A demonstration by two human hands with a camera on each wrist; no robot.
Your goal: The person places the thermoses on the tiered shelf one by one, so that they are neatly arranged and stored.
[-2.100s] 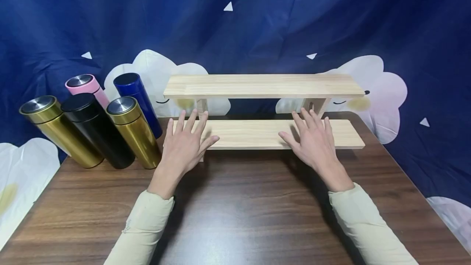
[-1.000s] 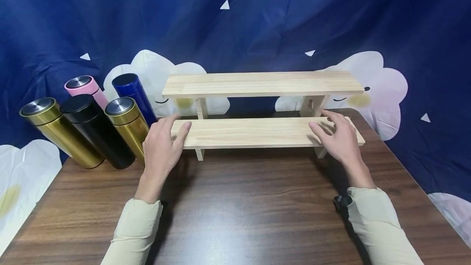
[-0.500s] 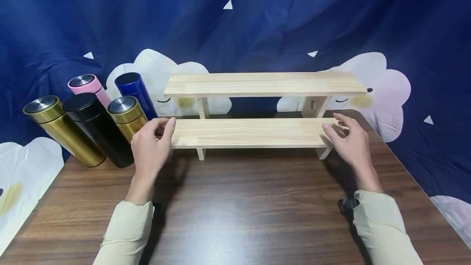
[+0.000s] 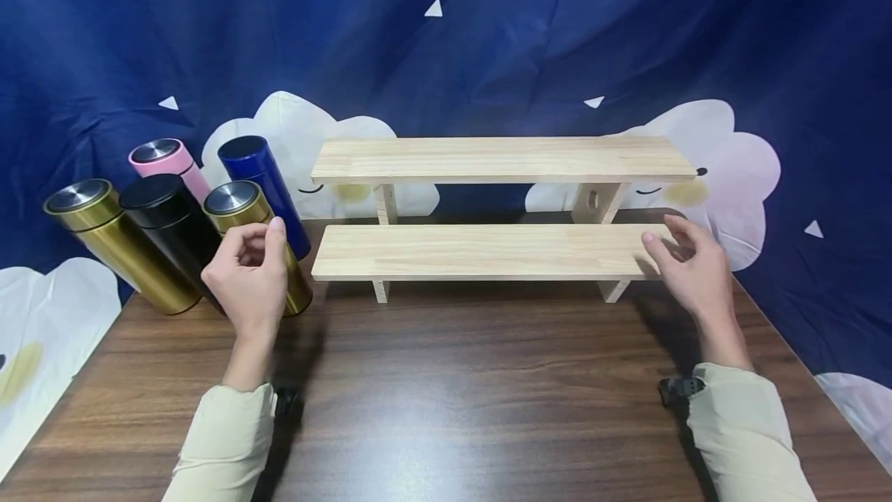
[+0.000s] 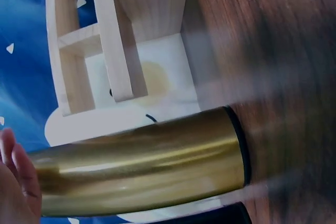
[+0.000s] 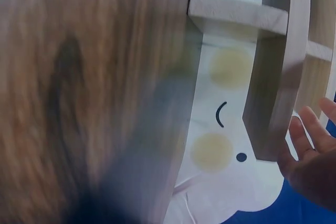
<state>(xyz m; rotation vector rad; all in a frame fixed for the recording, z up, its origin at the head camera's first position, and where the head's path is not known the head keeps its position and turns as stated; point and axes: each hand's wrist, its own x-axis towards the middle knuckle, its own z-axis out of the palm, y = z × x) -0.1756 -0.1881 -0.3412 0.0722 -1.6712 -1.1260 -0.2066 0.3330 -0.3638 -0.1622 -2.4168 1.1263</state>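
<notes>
My left hand (image 4: 247,273) hovers in front of the nearer gold vacuum flask (image 4: 237,211), fingers loosely curved and holding nothing. It hides part of that flask in the head view; in the left wrist view its fingertips (image 5: 23,171) show beside the upper end of the gold body. On the table stands a two-tier wooden shelf (image 4: 488,252). By the right end of its lower board is my right hand (image 4: 697,273), thumb and fingers apart and nothing between them. The right wrist view shows those fingers (image 6: 310,129) close to the board's end.
Left of the shelf stand a black flask (image 4: 163,215), another gold flask (image 4: 132,262), a pink flask (image 4: 170,165) and a blue flask (image 4: 258,169), grouped closely. A dark blue curtain (image 4: 488,37) with cloud prints hangs behind the wooden table (image 4: 474,378).
Both hands have moved apart: the left from the shelf's left end to in front of the gold flask, the right toward the shelf's right end. Their spread fingers have curved. Shelf and flasks stay put.
</notes>
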